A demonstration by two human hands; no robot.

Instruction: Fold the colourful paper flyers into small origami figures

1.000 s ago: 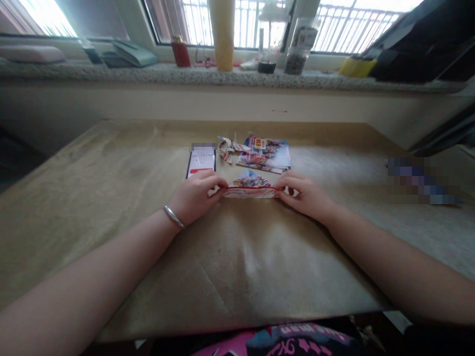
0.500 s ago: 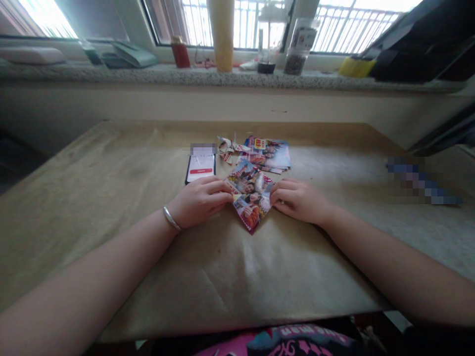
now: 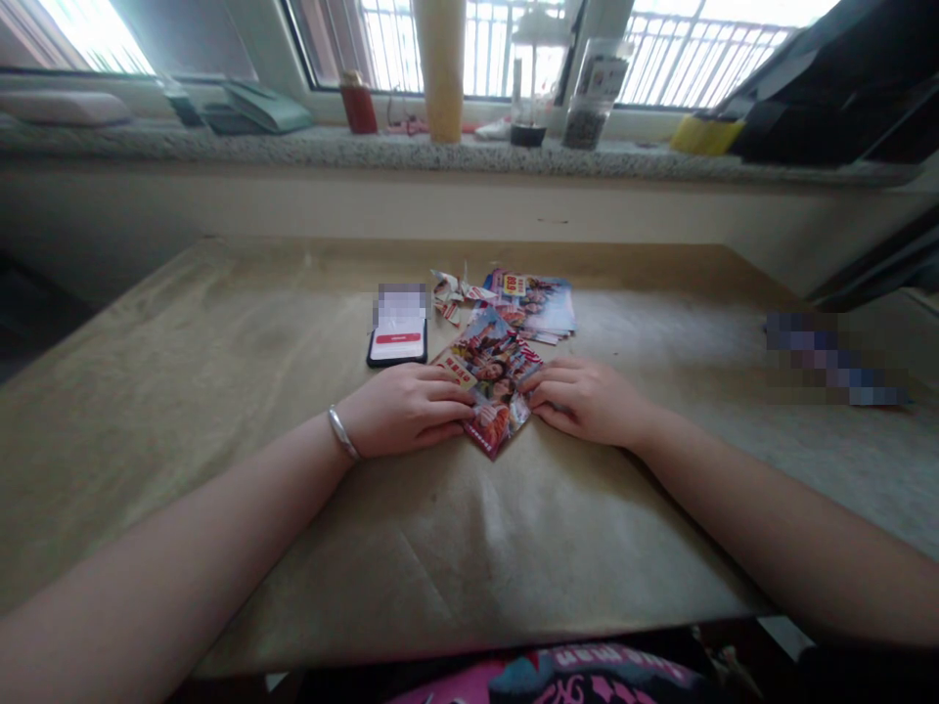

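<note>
A colourful printed paper square [image 3: 490, 376] lies unfolded as a diamond on the brown paper-covered table [image 3: 220, 391]. My left hand [image 3: 407, 409], with a silver bracelet on the wrist, rests flat on the sheet's left corner, fingers stretched out over it. My right hand [image 3: 583, 396] presses its right corner, fingers together and flat. Behind the sheet lie a stack of similar printed papers [image 3: 532, 305] and several folded paper scraps [image 3: 453, 289]. A phone [image 3: 398, 337] with a lit screen sits just beyond my left hand.
A stone windowsill [image 3: 367, 147] behind the table carries a red cup [image 3: 358, 101], a tall yellow cylinder [image 3: 440, 68], jars and a green object. A blurred item [image 3: 828, 357] lies at the table's right side. Dark equipment stands at the far right.
The paper, folded into a triangle a second ago, has been opened out into a flat diamond. Both hands moved inward and now press on its side corners.
</note>
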